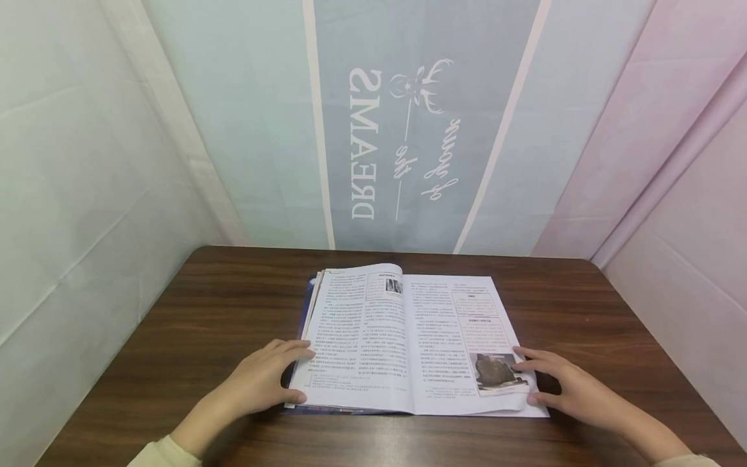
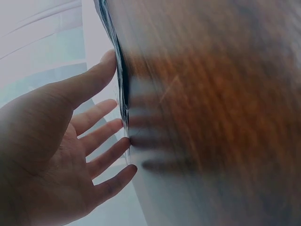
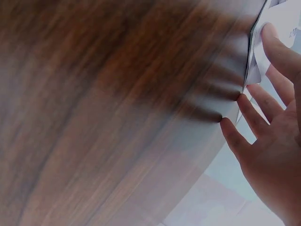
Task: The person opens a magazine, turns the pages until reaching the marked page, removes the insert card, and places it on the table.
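An open magazine (image 1: 434,337) lies on the brown wooden table, its pages printed with columns of small text. A photo of a dark rock (image 1: 495,373) sits low on the right-hand page. At the magazine's left edge rests my left hand (image 1: 259,376), fingers spread and fairly straight, fingertips and thumb on the page margin. My right hand (image 1: 574,389) is at the lower right edge, its thumb at the corner and its fingertips by the photo. There the top page's corner bends up slightly. In the right wrist view, the fingers (image 3: 251,115) are extended along the edge.
The wooden table (image 1: 192,324) has rounded far corners. A fabric backdrop (image 1: 268,130) with mirrored lettering and a deer head hangs behind it. Pale fabric walls (image 1: 70,194) stand on both sides. Blue cover edges show beneath the left pages.
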The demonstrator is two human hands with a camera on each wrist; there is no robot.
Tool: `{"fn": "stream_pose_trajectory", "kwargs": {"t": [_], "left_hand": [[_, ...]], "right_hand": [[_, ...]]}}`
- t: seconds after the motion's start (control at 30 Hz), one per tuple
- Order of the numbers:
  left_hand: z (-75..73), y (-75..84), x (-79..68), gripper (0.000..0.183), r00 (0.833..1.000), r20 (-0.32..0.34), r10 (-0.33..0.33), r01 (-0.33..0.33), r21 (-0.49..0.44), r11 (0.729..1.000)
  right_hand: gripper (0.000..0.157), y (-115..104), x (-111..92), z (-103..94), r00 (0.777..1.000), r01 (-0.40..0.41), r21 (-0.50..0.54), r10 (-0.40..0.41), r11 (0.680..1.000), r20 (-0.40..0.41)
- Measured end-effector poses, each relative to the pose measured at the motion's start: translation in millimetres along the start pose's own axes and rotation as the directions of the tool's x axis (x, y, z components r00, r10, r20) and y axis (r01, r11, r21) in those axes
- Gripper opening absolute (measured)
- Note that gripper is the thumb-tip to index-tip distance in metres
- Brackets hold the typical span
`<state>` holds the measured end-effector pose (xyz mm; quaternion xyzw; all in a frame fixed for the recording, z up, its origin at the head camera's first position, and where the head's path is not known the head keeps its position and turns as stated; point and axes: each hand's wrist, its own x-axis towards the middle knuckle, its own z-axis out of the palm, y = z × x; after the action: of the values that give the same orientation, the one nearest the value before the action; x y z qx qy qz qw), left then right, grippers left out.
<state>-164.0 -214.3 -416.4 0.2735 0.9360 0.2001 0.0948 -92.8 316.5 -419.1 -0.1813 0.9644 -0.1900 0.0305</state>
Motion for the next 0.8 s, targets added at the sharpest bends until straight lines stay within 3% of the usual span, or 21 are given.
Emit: {"fn": "stream_pose_trajectory", "kwargs": {"t": [0.2,0.33,0.53,0.8], "left_hand": [[-1.7,2.0,-0.7,0.068,1.0,0.013,0.007,-0.007,0.018,1.0],[-3.1,4.0,-1.1,0.066,1.0,0.015,0.026,-0.027,0.037,0.999],[-6.2,9.5,0.0,0.063,0.998,-0.006,0.069,-0.069,0.072,0.995],[-8.2,20.2,7.9,0.055,0.996,-0.048,0.079,-0.076,0.064,0.995]], "right_hand": [[0.046,-6.5,1.6,-7.2,0.999,-0.038,-0.013,0.038,0.999,0.013],[0.044,-11.5,3.4,-11.2,0.998,-0.031,-0.027,0.03,0.999,-0.048],[0.041,-20.0,7.2,-15.8,0.982,0.032,-0.091,-0.048,0.995,-0.182],[0.044,-32.5,20.2,-27.9,0.939,0.146,-0.087,-0.166,0.985,-0.301]]}}
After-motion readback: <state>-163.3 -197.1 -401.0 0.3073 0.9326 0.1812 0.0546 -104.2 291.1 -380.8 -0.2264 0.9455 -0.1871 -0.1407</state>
